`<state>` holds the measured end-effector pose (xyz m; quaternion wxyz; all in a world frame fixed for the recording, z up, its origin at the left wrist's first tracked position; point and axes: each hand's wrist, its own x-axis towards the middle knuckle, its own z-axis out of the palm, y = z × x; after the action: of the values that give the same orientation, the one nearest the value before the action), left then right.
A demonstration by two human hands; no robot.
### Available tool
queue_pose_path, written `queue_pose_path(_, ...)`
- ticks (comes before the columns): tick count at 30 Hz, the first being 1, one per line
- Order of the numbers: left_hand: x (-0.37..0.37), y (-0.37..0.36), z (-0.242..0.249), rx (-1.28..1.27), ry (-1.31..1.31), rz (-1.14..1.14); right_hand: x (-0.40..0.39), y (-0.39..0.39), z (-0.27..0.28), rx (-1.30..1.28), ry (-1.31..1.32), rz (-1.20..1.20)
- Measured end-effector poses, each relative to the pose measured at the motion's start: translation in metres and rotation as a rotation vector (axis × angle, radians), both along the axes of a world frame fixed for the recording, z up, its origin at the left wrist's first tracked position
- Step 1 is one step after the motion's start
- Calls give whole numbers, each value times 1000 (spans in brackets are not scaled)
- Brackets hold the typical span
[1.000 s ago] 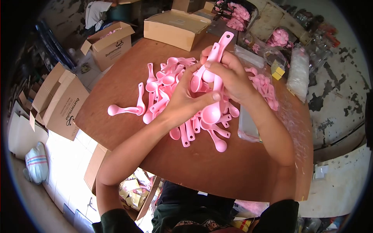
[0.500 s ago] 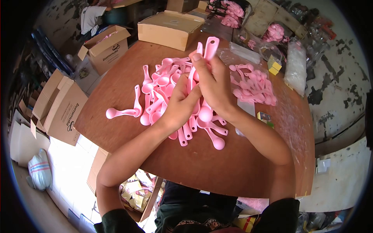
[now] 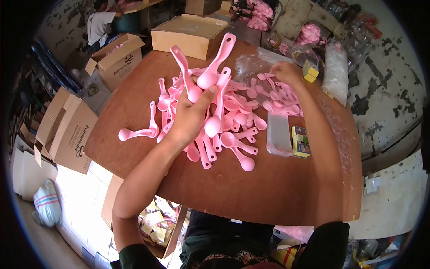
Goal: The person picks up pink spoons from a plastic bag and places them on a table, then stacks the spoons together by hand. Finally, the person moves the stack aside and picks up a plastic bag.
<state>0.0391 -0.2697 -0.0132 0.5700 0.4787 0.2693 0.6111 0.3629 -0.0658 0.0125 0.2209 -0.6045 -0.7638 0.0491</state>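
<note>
Pink plastic spoons lie in a large heap on the brown table. Above the heap my left hand is closed around several pink spoons, their handles pointing up and outward. My right hand is at the far right, over the top edge of a smaller spoon pile; its fingers are curled, and what they hold, if anything, is too small to tell. A stack of clear plastic bags lies beside a small yellow and green box.
A closed cardboard box stands at the table's back edge. Open cardboard boxes stand on the floor at left. A clear plastic roll and yellow boxes are at back right. Another person is at the back left.
My hands have parted. The left still grips spoons, now fanned out; the right has moved away to the smaller pile, uncovering the plastic bags and the small box.
</note>
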Motion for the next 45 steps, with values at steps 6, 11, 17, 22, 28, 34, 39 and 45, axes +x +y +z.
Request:
queue_pose_path(6, 2, -1, 6, -25, -60, -16, 11, 9, -31, -117, -262, -63)
queue_pose_path(11, -7, 5, 4, -36, -39, 6, 13, 15, -43, 110, -276, -33)
queue_pose_path(17, -13, 4, 16, 73, 211, 392, -19, -4, 20, 417, 423, 12)
queue_pose_path(22, -42, 16, 20, 289, 799, 684, -107, -86, 53, -130, 480, 350)
queue_pose_path(28, -45, 21, 11, 162, 1175, 745, -132, -88, 49, -416, 428, 424)
queue_pose_path(34, -45, 15, 16, 175, 1337, 719, -28, 2, 33, -410, -114, 185)
queue_pose_path(39, -38, 12, 15, 165, 1483, 771, 19, 4, -5, -200, -342, -21)
queue_pose_path(45, -39, 14, 11, 224, 1460, 815, 42, 14, -18, -301, -455, -227)
